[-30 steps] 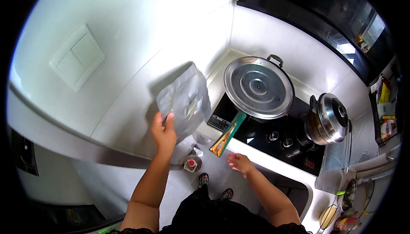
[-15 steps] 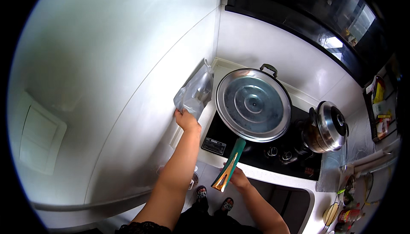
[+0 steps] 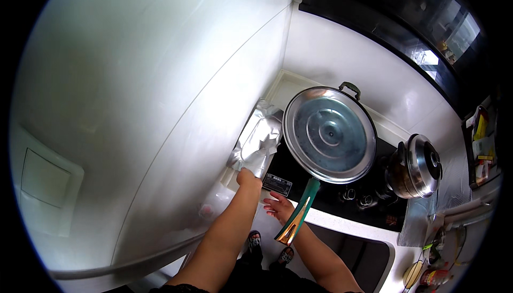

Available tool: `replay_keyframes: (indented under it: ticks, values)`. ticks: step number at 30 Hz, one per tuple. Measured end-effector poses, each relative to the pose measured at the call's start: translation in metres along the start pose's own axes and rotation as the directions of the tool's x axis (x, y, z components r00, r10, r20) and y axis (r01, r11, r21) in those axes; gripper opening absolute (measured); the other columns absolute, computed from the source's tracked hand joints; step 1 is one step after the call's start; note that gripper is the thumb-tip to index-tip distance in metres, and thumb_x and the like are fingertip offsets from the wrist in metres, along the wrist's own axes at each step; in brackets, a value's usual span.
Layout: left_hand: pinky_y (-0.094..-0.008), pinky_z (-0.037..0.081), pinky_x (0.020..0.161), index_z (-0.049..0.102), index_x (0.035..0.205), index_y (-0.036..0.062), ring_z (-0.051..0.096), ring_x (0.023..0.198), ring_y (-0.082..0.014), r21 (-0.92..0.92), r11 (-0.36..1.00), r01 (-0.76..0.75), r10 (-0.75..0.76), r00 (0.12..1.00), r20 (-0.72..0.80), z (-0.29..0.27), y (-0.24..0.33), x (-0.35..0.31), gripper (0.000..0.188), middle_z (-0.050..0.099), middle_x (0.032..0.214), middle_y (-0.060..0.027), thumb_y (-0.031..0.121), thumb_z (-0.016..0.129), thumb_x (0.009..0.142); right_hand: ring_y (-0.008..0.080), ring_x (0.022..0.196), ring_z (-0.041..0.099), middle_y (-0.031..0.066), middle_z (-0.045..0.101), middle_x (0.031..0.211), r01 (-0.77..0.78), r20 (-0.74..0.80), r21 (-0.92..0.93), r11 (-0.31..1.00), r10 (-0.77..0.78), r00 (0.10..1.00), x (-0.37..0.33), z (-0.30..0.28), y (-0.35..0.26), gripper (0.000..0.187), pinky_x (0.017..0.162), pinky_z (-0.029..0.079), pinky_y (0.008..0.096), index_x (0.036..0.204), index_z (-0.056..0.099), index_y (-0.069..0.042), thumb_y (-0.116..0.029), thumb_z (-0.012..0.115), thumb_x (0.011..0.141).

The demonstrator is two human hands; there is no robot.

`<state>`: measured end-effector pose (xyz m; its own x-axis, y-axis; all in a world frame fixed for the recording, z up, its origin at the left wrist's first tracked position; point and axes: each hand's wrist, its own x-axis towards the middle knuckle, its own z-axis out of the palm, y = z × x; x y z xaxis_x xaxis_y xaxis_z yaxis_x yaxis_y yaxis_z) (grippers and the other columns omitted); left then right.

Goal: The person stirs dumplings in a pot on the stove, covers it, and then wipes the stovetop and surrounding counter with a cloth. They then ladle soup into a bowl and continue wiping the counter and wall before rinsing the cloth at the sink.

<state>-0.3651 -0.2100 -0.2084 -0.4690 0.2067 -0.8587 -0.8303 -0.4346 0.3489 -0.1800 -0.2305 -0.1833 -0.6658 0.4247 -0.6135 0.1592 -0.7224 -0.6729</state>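
Glossy white kitchen wall [image 3: 160, 90] at left, pale counter [image 3: 334, 221] and black cooktop [image 3: 336, 199] right of centre.

On the cooktop stand a lidded pan [image 3: 330, 135] and, farther right, a smaller pot [image 3: 419, 167]; the label [image 3: 278, 184], lower centre, is too small to read. A silvery bag [image 3: 259, 135] is at centre between wall and pan, the left hand [image 3: 249, 178] at its lower end — fingers hidden, so whether they pinch it I cannot tell. The right hand [image 3: 279, 207] — fingers loosely spread — is just beside the green handle [image 3: 300, 213], lower centre.
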Motion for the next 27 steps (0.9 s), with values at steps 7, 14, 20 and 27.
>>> replay_keyframes:
  ticks: [7, 14, 20, 27]
  values:
    - [-0.0448, 0.047, 0.091, 0.045, 0.125, 0.0002, 0.055, 0.110, -0.0319, -0.061, 0.998, 0.008, 0.000, 0.992, 0.126, 0.011, -0.009, -0.012, 0.037, 0.053, 0.124, -0.0137, 0.015, 0.044, 0.091, 0.0185, 0.087, 0.062, 0.0137, 0.059, 0.115, 0.015, -0.005, 0.082, 0.997, -0.014, 1.000, -0.010, -0.018, 0.012, 0.052, 0.072, 0.052, 0.0282, 0.138, 0.033, -0.006, -0.008, 0.056, 0.091]
    - [-0.0476, 0.045, 0.088, 0.052, 0.112, 0.0038, 0.055, 0.102, -0.0282, -0.022, 0.994, 0.103, -0.098, 0.982, 0.163, 0.056, 0.007, 0.034, 0.023, 0.057, 0.110, -0.0112, 0.013, 0.040, 0.096, 0.0210, 0.093, 0.062, 0.0148, 0.062, 0.110, 0.079, 0.055, 0.167, 0.983, -0.090, 0.994, -0.035, -0.022, 0.010, 0.056, 0.079, 0.051, 0.0293, 0.133, 0.042, 0.000, -0.013, 0.066, 0.084]
    - [-0.0377, 0.045, 0.080, 0.056, 0.101, 0.0087, 0.056, 0.083, -0.0188, 0.278, 0.956, 0.094, -0.132, 0.984, 0.121, 0.037, 0.000, 0.010, 0.015, 0.057, 0.092, -0.0021, 0.021, 0.052, 0.094, 0.0208, 0.094, 0.062, 0.0149, 0.061, 0.109, 0.130, -0.014, 0.095, 0.987, -0.130, 0.991, -0.066, -0.029, 0.010, 0.052, 0.081, 0.051, 0.0314, 0.131, 0.042, 0.001, -0.011, 0.063, 0.085]
    - [-0.0383, 0.042, 0.089, 0.055, 0.106, 0.0086, 0.055, 0.095, -0.0205, 0.335, 0.942, 0.022, -0.094, 0.975, 0.200, 0.019, 0.010, -0.001, 0.023, 0.059, 0.099, -0.0029, 0.025, 0.059, 0.090, 0.0112, 0.088, 0.057, 0.0046, 0.062, 0.101, 0.059, -0.060, 0.031, 0.998, -0.057, 0.997, -0.083, -0.035, 0.019, 0.038, 0.078, 0.046, 0.0252, 0.123, 0.050, -0.004, -0.014, 0.059, 0.088]
